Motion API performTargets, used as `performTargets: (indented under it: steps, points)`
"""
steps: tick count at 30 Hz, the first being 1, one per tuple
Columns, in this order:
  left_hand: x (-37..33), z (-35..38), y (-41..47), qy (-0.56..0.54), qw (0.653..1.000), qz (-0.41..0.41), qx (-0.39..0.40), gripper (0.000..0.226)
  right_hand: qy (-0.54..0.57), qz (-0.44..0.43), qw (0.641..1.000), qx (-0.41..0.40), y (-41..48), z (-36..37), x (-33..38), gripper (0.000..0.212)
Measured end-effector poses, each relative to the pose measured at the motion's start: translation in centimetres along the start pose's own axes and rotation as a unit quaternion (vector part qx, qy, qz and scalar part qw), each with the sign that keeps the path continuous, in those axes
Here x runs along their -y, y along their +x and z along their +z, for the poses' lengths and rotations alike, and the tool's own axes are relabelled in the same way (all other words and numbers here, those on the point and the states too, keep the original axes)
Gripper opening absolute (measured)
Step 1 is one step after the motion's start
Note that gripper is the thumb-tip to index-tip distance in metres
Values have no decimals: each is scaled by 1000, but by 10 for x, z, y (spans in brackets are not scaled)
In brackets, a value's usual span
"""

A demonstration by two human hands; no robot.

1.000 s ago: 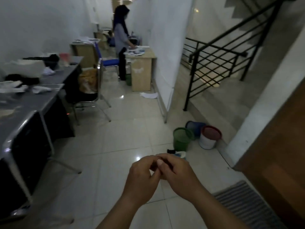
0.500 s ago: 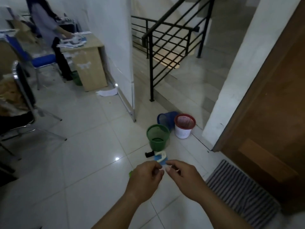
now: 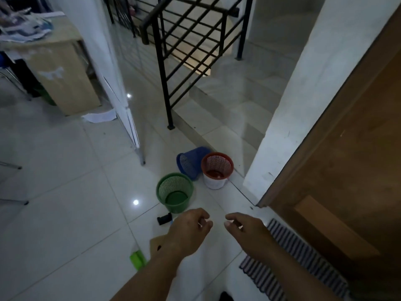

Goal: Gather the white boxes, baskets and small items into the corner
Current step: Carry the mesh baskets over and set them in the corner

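Three mesh baskets stand on the tiled floor by the white pillar: a green basket (image 3: 174, 192) upright, a blue basket (image 3: 191, 162) lying tipped on its side, and a red-rimmed basket with a white base (image 3: 217, 170) upright. A small black item (image 3: 163, 219) lies in front of the green basket, and a bright green item (image 3: 137, 259) lies nearer me, partly behind my left arm. My left hand (image 3: 188, 229) and my right hand (image 3: 245, 228) hover apart above the floor, fingers loosely curled, holding nothing that I can see.
A striped doormat (image 3: 299, 259) lies before the brown wooden door (image 3: 347, 174) on the right. A black stair railing (image 3: 188, 46) and steps rise behind the baskets. A white partition (image 3: 108, 61), a wooden desk (image 3: 58, 77) and a paper sheet (image 3: 99, 116) are at left.
The view has swung right and down toward the baskets. My hands, touching fingertip to fingertip a second ago, have separated and now hang apart.
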State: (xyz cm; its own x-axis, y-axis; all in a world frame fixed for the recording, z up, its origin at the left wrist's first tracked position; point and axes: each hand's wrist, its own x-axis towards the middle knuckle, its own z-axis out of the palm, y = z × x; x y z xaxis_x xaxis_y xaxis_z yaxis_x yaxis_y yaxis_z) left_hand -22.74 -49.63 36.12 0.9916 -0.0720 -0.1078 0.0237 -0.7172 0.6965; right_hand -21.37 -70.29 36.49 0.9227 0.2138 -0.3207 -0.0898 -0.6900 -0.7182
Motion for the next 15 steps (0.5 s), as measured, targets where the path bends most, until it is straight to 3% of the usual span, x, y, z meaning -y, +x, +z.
performTargets:
  steps: [7,15]
  points:
    - [-1,6,115,3,999,-35,18,23,-15,6,1000,18,116,-57,-3,38]
    - [53,14,290,-12,993,-94,73,28,-46,71,995,58,281,-91,-11,40]
